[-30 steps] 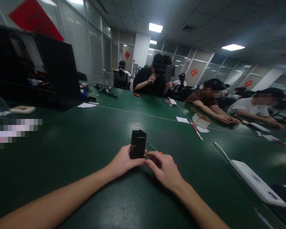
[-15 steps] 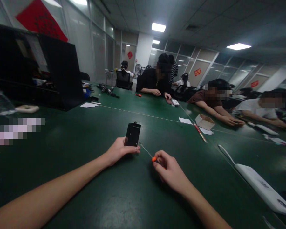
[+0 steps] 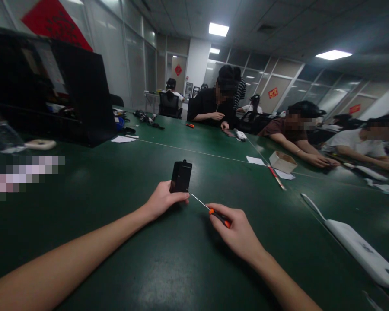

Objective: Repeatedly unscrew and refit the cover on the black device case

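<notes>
A small black rectangular case [image 3: 181,176] with a hanging tab on top stands upright over the green table, its flat face toward me. My left hand [image 3: 166,199] is closed on its lower end, the thumb along the bottom edge. My right hand [image 3: 235,224] grips a screwdriver [image 3: 219,217] with an orange and black handle and a thin metal shaft. The shaft points up and left, its tip close to the case's lower right corner. Whether the tip touches the case I cannot tell.
A white power strip [image 3: 359,250] lies on the right. Farther back are a small open box [image 3: 282,162], a red stick [image 3: 276,177] and paper [image 3: 255,160]. A large black panelled object [image 3: 81,90] stands at left. Several people sit around the table [image 3: 142,268].
The fingers of my right hand have opened out a little along the screwdriver, so more of its handle shows. The case stays in my left hand; the whole view has shifted slightly.
</notes>
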Demonstrator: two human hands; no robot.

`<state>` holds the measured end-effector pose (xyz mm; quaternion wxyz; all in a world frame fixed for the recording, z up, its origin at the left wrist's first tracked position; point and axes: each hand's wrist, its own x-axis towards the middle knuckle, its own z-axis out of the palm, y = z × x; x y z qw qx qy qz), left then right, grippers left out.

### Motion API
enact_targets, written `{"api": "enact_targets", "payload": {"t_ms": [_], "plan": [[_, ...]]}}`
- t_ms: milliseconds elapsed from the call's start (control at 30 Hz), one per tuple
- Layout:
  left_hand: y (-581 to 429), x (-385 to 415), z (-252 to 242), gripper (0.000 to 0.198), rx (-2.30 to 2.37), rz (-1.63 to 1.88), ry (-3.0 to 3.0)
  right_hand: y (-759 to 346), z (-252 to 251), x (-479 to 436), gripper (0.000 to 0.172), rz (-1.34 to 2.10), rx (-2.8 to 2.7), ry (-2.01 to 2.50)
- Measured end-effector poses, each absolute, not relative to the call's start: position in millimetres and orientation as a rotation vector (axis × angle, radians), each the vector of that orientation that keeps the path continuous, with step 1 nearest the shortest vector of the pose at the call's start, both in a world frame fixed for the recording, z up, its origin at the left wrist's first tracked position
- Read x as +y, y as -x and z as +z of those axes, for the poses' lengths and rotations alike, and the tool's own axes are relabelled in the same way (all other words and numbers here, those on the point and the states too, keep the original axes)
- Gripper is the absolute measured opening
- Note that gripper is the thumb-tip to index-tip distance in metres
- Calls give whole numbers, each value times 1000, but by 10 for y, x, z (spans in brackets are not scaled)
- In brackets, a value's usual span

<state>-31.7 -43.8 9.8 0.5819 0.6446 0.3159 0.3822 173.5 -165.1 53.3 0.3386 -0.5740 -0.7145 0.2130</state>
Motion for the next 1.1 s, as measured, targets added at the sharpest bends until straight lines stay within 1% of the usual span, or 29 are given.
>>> {"api": "enact_targets", "payload": {"t_ms": [267, 467, 533, 700, 767, 867, 1100], "plan": [[320, -437, 97, 32, 741, 910, -1538, -1720, 527, -1652, 29, 529, -1852, 1489], [333, -470, 140, 28, 797, 919, -1628, -1687, 529, -1652, 28, 588, -1810, 1504], [334, -480, 149, 27, 819, 934, -1664, -1683, 521, -1644, 28, 669, -1747, 1520], [326, -515, 168, 26, 914, 983, -1760, -1690, 496, -1615, 33, 1046, -1491, 1535], [322, -531, 176, 27, 954, 998, -1775, -1686, 501, -1614, 35, 1146, -1393, 1531], [319, -547, 182, 30, 1011, 1021, -1808, -1673, 521, -1620, 34, 1219, -1311, 1524], [305, -557, 171, 33, 1057, 1019, -1854, -1667, 510, -1621, 32, 1251, -1278, 1497]]}}
